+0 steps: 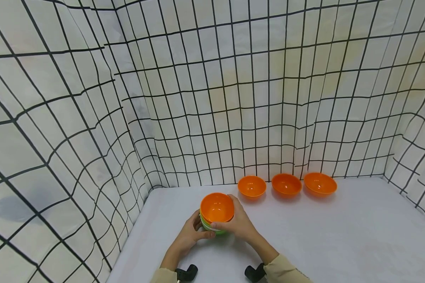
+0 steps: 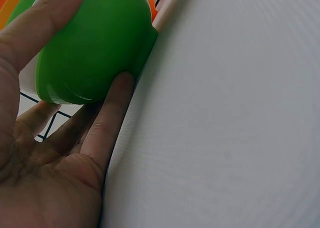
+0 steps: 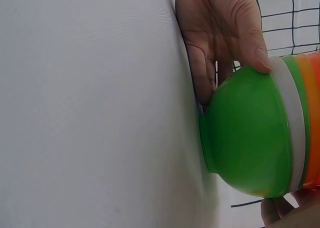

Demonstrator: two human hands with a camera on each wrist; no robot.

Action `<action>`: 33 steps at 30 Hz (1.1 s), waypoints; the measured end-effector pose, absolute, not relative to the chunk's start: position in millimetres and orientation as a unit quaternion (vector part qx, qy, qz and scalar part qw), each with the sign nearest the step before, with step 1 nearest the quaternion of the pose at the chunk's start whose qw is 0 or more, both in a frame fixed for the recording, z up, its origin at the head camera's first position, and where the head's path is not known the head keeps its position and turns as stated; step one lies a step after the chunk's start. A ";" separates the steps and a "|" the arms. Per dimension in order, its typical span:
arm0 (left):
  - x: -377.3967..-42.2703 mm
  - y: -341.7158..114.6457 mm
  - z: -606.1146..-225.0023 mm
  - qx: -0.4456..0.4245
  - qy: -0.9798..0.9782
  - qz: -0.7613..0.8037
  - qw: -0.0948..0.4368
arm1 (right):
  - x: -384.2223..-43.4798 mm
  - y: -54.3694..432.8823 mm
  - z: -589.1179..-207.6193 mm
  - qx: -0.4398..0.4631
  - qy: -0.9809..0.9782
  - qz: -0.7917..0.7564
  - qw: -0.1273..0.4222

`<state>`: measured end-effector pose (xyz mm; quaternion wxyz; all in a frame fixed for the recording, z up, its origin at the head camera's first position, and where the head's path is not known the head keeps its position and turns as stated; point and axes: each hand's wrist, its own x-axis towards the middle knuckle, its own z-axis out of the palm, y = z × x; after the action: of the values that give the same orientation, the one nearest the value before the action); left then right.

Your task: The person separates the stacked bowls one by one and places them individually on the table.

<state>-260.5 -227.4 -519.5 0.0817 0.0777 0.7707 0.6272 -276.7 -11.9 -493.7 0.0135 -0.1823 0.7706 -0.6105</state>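
Observation:
A stack of nested bowls stands on the table in front of me. An orange bowl (image 1: 217,208) sits on top, with a lighter orange rim under it. Lower come a thin green rim, a white bowl (image 3: 291,123) and a green bowl (image 3: 250,133) at the bottom. My left hand (image 1: 189,235) holds the stack low on its left side, thumb and fingers curved around the green bowl. My right hand (image 1: 240,224) grips the stack from the right, with its thumb in front and fingers at the rim; its fingers are partly hidden.
Three orange bowls stand apart in a row at the back: a left one (image 1: 252,188), a middle one (image 1: 286,186) and a right one (image 1: 320,184). White table (image 1: 340,236) spreads to the right. Walls of black netting (image 1: 241,86) over white sheeting rise behind and at both sides.

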 end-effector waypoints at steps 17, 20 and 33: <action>-262.0 -227.7 -521.7 0.072 0.774 0.623 0.080 | -275.8 -11.0 -491.4 -0.181 0.779 -0.600 -0.034; -262.0 -227.5 -522.1 0.070 0.773 0.625 0.081 | -275.9 -9.4 -488.7 -0.182 0.778 -0.600 -0.037; -261.7 -227.8 -520.2 0.066 0.781 0.616 0.084 | -279.6 0.0 -479.1 -0.162 0.788 -0.592 -0.056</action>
<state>-261.7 -227.8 -520.2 0.0835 0.0663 0.7807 0.6157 -279.6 0.0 -479.1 -0.0562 -0.1617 0.7877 -0.5918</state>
